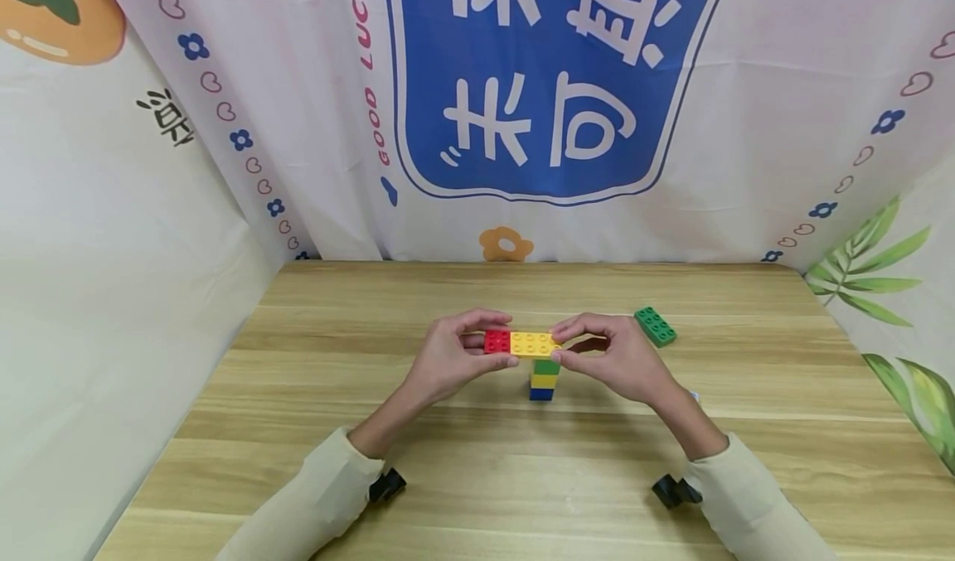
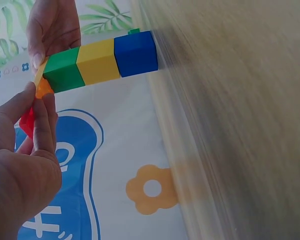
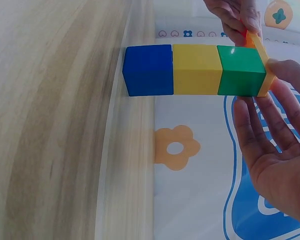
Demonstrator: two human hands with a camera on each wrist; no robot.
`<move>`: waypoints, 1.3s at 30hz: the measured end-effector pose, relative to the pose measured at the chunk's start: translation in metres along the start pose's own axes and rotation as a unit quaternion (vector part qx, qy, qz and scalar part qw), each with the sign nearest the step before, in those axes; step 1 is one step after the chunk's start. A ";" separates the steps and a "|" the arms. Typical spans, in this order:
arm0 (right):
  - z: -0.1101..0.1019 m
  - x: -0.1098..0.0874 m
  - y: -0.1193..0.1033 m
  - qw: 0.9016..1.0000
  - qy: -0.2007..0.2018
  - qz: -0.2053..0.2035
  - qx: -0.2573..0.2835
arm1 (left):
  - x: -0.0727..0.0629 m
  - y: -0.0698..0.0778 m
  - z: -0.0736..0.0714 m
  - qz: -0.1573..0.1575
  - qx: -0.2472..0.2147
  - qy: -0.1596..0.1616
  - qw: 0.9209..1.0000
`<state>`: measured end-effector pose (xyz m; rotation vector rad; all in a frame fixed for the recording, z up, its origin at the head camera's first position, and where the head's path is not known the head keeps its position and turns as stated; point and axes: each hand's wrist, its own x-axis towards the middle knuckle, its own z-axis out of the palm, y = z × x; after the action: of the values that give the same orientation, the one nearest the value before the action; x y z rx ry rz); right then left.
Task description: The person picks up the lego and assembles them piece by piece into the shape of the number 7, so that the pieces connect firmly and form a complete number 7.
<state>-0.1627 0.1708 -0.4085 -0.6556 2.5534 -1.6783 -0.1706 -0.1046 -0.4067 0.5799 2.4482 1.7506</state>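
Observation:
A tower of toy building bricks stands on the table, with a blue brick (image 3: 149, 70) at the bottom, a yellow brick (image 3: 196, 70) in the middle and a green brick (image 3: 241, 71) on top. Across the top lies a thin yellow brick (image 1: 531, 344), jutting out to the left of the tower. At its left end is a red brick (image 1: 496, 341), pinched between the thumb and fingers of my left hand (image 1: 451, 358). My right hand (image 1: 615, 358) pinches the right end of the thin yellow brick, thumb on the near side. Fingers partly cover both ends.
Behind my right hand a loose green brick (image 1: 656, 326) lies on the wooden table (image 1: 522, 478). Something small and pale (image 1: 695, 395) shows beside my right wrist, mostly hidden. A printed cloth (image 1: 440, 229) hangs along the table's far edge.

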 end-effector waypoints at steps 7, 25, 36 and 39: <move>0.001 0.000 0.000 1.000 0.000 -0.001 0.001 | 0.000 0.000 0.000 -0.008 -0.006 0.001 1.000; 0.001 0.000 -0.001 1.000 0.001 0.000 0.003 | 0.001 0.002 -0.001 -0.028 -0.017 -0.011 0.999; 0.001 0.000 -0.001 1.000 0.000 0.005 0.002 | 0.000 0.002 0.000 -0.024 -0.021 -0.002 0.999; 0.001 0.000 -0.001 1.000 0.001 0.002 0.004 | 0.000 0.001 0.001 -0.020 -0.022 -0.001 1.000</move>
<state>-0.1624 0.1694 -0.4083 -0.6483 2.5467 -1.6872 -0.1702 -0.1039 -0.4060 0.5264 2.3961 1.7820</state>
